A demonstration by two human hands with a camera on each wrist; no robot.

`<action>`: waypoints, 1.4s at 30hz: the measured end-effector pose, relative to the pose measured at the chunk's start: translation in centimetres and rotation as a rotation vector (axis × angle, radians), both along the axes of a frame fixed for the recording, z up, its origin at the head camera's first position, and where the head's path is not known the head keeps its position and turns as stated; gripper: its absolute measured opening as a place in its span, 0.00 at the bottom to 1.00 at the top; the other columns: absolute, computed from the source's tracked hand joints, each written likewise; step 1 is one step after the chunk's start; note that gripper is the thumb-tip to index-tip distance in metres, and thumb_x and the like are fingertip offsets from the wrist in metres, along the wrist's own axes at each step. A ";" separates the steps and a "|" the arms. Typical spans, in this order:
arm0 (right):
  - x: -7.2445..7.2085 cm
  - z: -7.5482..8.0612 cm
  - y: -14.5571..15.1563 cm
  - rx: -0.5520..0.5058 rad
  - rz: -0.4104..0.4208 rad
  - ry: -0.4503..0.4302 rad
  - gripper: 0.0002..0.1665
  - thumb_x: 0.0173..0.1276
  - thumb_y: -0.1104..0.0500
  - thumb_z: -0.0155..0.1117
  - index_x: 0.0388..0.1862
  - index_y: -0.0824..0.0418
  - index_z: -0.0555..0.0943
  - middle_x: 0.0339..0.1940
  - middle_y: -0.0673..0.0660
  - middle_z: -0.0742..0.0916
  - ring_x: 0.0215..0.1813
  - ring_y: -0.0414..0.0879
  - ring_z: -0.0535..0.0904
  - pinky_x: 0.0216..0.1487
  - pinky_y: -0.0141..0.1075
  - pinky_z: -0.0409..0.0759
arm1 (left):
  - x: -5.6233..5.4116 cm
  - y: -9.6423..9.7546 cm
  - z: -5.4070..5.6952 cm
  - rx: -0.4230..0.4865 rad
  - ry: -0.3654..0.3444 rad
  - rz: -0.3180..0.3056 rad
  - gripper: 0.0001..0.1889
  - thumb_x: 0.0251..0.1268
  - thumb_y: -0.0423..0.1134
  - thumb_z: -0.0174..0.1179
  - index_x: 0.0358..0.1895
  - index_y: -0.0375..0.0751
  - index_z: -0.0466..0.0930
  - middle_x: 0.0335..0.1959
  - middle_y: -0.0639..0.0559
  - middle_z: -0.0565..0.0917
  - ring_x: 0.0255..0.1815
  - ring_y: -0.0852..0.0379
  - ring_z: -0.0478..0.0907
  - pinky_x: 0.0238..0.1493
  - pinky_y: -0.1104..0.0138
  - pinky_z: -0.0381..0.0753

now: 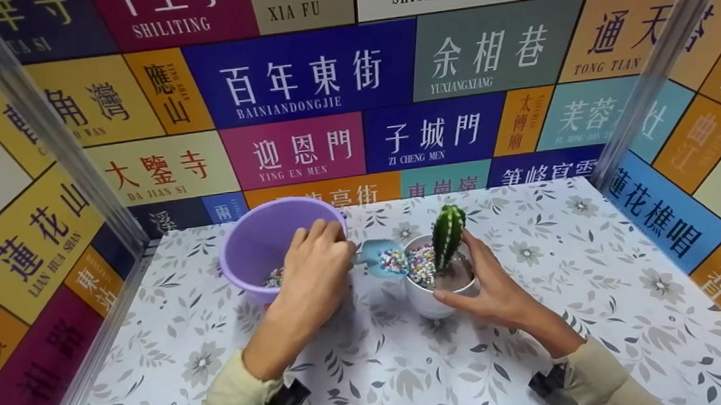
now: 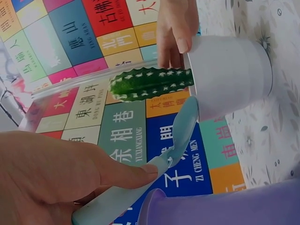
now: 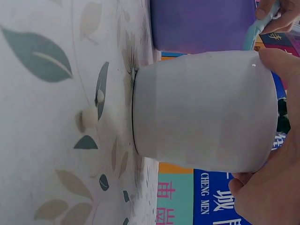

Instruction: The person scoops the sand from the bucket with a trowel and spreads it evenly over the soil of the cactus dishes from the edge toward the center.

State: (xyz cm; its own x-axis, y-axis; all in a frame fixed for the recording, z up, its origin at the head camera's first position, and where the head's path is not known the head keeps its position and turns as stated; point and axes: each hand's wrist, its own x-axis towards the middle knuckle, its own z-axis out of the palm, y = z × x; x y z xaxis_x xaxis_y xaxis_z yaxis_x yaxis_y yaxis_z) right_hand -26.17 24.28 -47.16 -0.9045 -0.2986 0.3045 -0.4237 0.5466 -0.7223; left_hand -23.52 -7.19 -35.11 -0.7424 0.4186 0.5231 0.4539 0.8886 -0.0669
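My left hand [image 1: 317, 268] grips the handle of a light blue scoop [image 2: 180, 129]. Colourful pebbles [image 1: 393, 261] lie in the scoop's blade, whose tip is at the left rim of a white pot [image 1: 432, 304]. In that pot a green cactus [image 1: 449, 238] stands upright, with pebbles around its left side and a greyish patch on the right. My right hand [image 1: 497, 285] holds the pot by its right rim, thumb in front and fingers behind. Beneath my left hand stands a purple bucket [image 1: 239, 260] with more pebbles at its bottom; my hand hides part of it.
A white cloth with grey leaves and flowers covers the table [image 1: 570, 352]. Panels [image 1: 302, 74] with coloured signs rise at the back and both sides. Clear posts [image 1: 647, 85] stand at the back corners.
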 end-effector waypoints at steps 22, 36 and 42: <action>0.2 0.5 -0.1 0.016 -0.009 0.002 0.74 0.60 0.41 0.85 0.91 0.59 0.49 0.88 0.66 0.61 0.88 0.66 0.56 0.84 0.71 0.56 | 0.4 0.5 -0.2 -0.012 0.019 -0.014 0.07 0.65 0.31 0.75 0.43 0.45 0.96 0.44 0.46 0.88 0.47 0.46 0.79 0.47 0.55 0.74; 0.4 -0.2 -0.8 0.081 -0.099 0.086 0.73 0.55 0.36 0.86 0.86 0.65 0.55 0.81 0.65 0.66 0.81 0.61 0.62 0.78 0.68 0.66 | 0.2 1.2 -0.9 -0.041 0.086 -0.018 0.12 0.61 0.28 0.74 0.45 0.47 0.95 0.43 0.48 0.88 0.46 0.47 0.78 0.47 0.57 0.73; 0.5 -0.2 -0.4 0.084 -0.034 0.021 0.76 0.60 0.38 0.83 0.90 0.67 0.46 0.89 0.70 0.56 0.89 0.68 0.51 0.83 0.71 0.55 | 0.2 1.4 -1.1 -0.042 0.084 -0.012 0.13 0.61 0.28 0.74 0.46 0.47 0.95 0.45 0.48 0.87 0.48 0.47 0.78 0.48 0.56 0.74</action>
